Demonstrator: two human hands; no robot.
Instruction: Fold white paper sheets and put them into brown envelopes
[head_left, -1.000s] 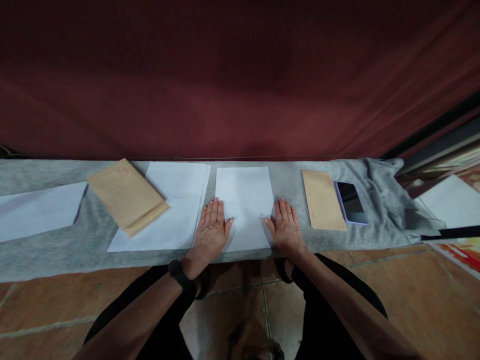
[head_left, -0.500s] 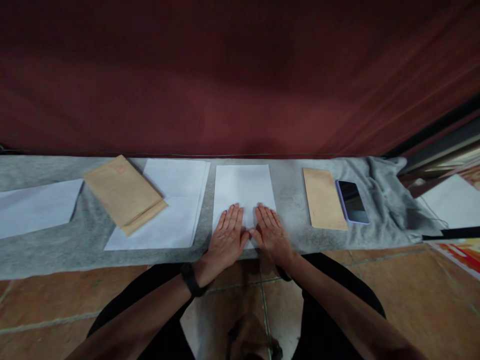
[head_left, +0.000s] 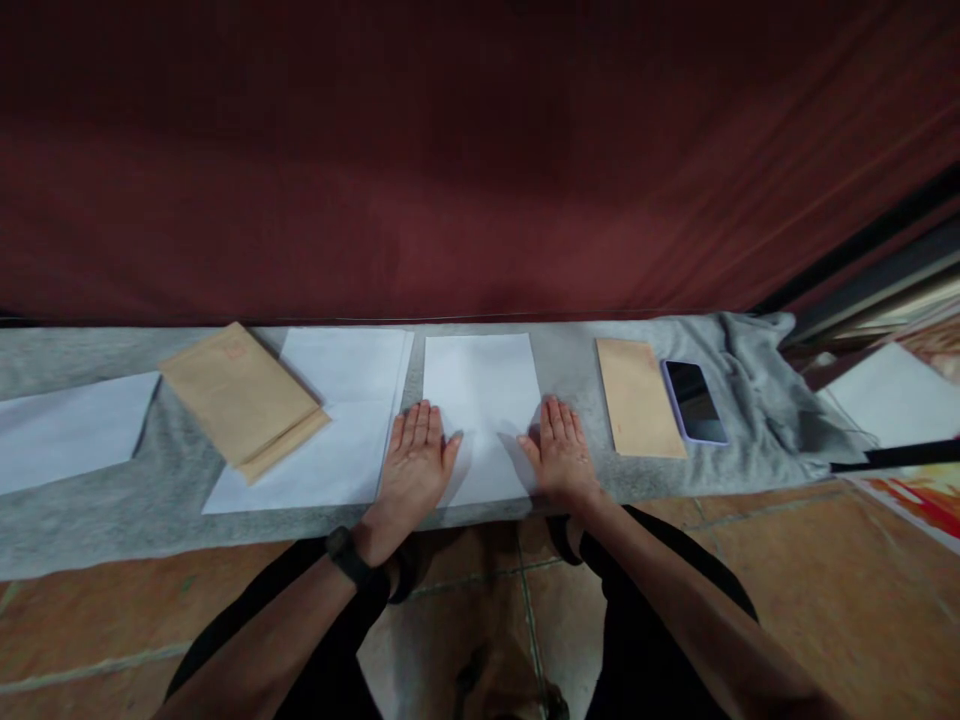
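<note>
A white sheet of paper (head_left: 481, 385) lies in front of me on a grey cloth. Flat over its left edge is my left hand (head_left: 414, 462), fingers straight and thumb out to the side. My right hand (head_left: 560, 455) rests at the sheet's right edge, also flat with fingers stretched out. Neither hand grips anything. To the left, larger white sheets (head_left: 349, 440) lie partly under a stack of brown envelopes (head_left: 232, 390). A single brown envelope (head_left: 639, 398) lies to the right of my right hand.
Right of the lone envelope is a phone in a purple case (head_left: 694, 402). Bunched grey cloth (head_left: 757, 375) lies beyond it. More folded white paper (head_left: 75, 425) is at the far left. A dark red curtain-like surface (head_left: 450, 220) rises behind the cloth-covered surface (head_left: 574, 360).
My hands have slid apart from the middle of the sheet to its left and right edges. The view has shifted slightly; the papers, envelopes and phone keep their places.
</note>
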